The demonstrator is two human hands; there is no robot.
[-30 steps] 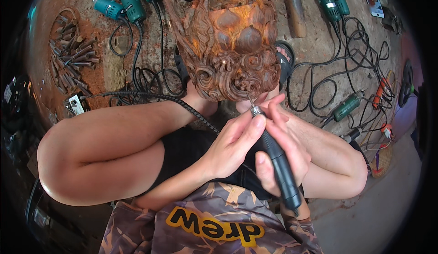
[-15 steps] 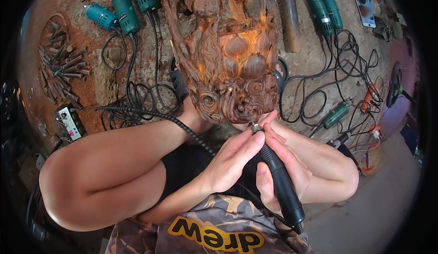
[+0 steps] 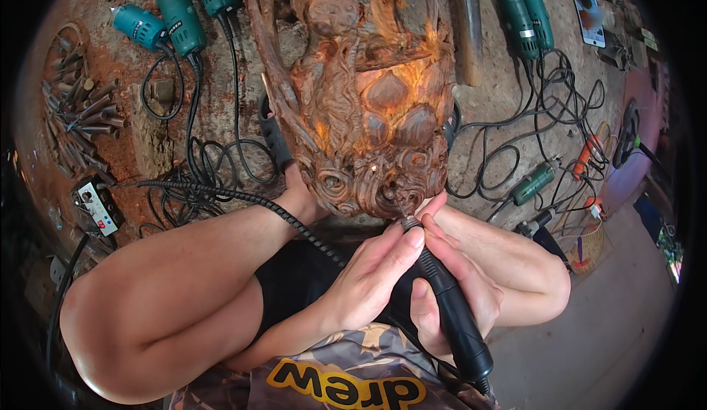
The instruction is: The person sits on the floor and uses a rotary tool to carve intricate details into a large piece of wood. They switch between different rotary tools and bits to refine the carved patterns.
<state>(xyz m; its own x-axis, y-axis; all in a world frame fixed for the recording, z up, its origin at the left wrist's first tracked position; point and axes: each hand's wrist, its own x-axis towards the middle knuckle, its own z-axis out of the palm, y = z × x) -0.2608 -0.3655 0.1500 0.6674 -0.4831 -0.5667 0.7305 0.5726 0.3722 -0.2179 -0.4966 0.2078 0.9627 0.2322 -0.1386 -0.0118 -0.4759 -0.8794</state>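
Right hand (image 3: 477, 292) wrapped round black rotary handpiece (image 3: 462, 329), left hand (image 3: 375, 268) closed about its front end; bit (image 3: 403, 209) at lower scrolled edge of wooden carving (image 3: 398, 89), just beyond hands. Probably detail grinding; next move calls for steady tip control.

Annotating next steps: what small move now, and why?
Probably one short, light stroke of the tip along the wood carving's scrolled lower edge: the tip sits there, though contact is unclear, the left hand holds the black handpiece near its front, and the right hand grips its body.
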